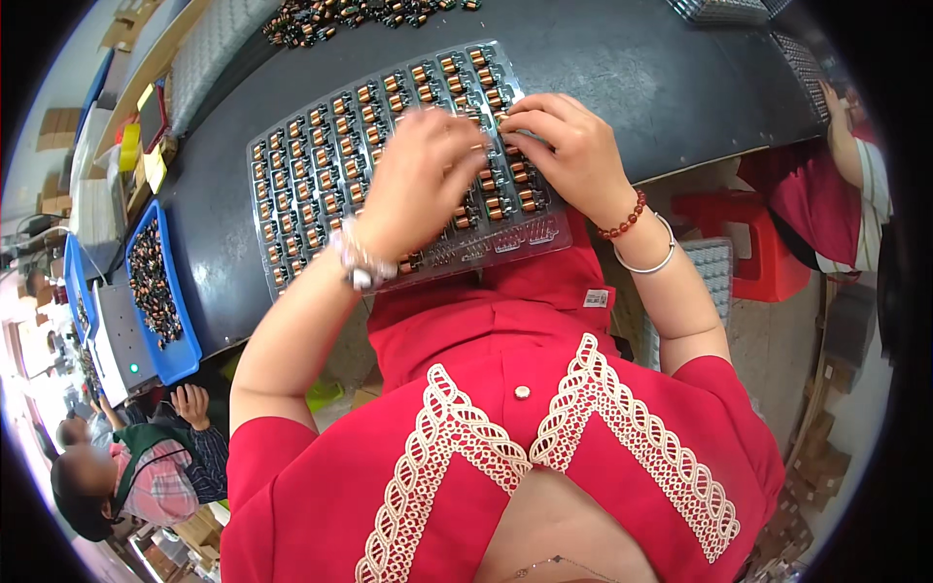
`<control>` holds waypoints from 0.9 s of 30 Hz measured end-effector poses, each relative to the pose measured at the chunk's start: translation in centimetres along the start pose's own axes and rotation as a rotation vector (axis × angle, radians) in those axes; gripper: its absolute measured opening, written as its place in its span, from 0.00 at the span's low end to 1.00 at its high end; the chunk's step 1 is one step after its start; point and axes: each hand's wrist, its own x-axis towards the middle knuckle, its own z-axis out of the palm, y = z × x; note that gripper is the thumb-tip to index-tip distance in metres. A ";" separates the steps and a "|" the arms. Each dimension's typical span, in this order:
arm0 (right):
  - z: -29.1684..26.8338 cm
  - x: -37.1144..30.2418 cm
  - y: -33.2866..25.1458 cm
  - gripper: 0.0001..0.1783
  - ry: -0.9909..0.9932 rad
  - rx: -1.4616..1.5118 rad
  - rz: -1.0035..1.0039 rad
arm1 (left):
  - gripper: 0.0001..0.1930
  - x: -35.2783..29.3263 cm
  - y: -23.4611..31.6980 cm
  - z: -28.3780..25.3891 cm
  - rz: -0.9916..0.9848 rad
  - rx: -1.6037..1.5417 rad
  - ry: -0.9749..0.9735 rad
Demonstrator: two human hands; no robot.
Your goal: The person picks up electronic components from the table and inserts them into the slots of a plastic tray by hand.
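Note:
A clear plastic tray (501, 255) lies tilted on the dark table, filled with rows of small copper-wound coil parts (530, 199). Over its right half is my left hand (423, 180), palm down and smeared by motion, so I cannot tell what its fingers hold. My right hand (573, 151) is at the tray's right edge. Its thumb and fingers are drawn together at a small coil part in the upper right rows, and the fingertips partly hide it.
Loose coil parts (321, 21) are heaped at the table's far side. A blue bin (187, 355) of similar parts stands at the left. More trays (724, 10) sit at the far right. A red stool (768, 277) and a co-worker's hand (844, 131) are on the right; another person (155, 476) is lower left.

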 end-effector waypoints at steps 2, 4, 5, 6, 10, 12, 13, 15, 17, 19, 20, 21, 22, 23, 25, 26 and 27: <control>-0.9 -0.2 -0.6 0.07 -0.009 0.107 0.018 | 0.12 1.8 -2.0 0.6 0.071 0.201 0.077; -2.3 -0.5 -1.6 0.10 -0.057 0.270 0.024 | 0.13 2.6 -2.9 0.8 0.079 0.251 0.077; -2.9 -1.0 -1.8 0.10 -0.058 0.267 0.026 | 0.15 2.7 -3.2 0.7 0.096 0.288 0.022; -3.4 -1.5 -2.0 0.10 -0.104 0.301 -0.009 | 0.16 2.7 -3.5 0.5 0.112 0.326 -0.032; -4.5 -3.9 -2.8 0.09 -0.227 0.387 0.018 | 0.19 2.8 -3.0 0.0 0.025 0.240 0.040; -4.3 -4.6 -2.7 0.09 -0.254 0.412 0.036 | 0.18 2.5 -2.7 -0.3 -0.011 0.170 0.044; -4.3 -4.6 -2.5 0.09 -0.255 0.412 0.037 | 0.18 2.4 -2.4 -0.5 -0.048 0.101 0.049; -4.4 -4.5 -2.2 0.10 -0.316 0.418 0.026 | 0.15 2.2 -2.0 -0.8 -0.084 0.056 0.039; -4.4 -4.4 -2.4 0.10 -0.314 0.437 0.049 | 0.13 2.1 -1.8 -1.0 -0.007 0.094 0.070; -4.5 -4.4 -2.5 0.10 -0.313 0.454 0.072 | 0.13 1.9 -1.2 -1.3 -0.150 -0.054 0.033; -4.6 -4.4 -2.6 0.11 -0.337 0.476 0.133 | 0.14 1.9 -1.1 -1.4 -0.290 -0.203 -0.005; -4.6 -4.4 -2.6 0.11 -0.360 0.496 0.196 | 0.14 1.8 -1.1 -1.3 -0.290 -0.206 -0.005; -4.6 -4.4 -2.6 0.11 -0.361 0.496 0.197 | 0.14 1.7 -1.4 -1.3 -0.284 -0.244 0.002; -4.5 -4.4 -2.5 0.10 -0.355 0.477 0.162 | 0.13 1.6 -1.6 -1.2 -0.278 -0.283 0.009; -4.4 -4.5 -2.3 0.10 -0.354 0.459 0.132 | 0.12 1.6 -2.0 -0.7 -0.299 -0.406 0.058; -4.3 -4.6 -2.1 0.10 -0.353 0.422 0.080 | 0.10 1.6 -2.2 -0.6 -0.319 -0.525 0.109; -4.2 -4.5 -2.0 0.10 -0.352 0.386 0.028 | 0.10 1.6 -2.3 -0.6 -0.323 -0.529 0.108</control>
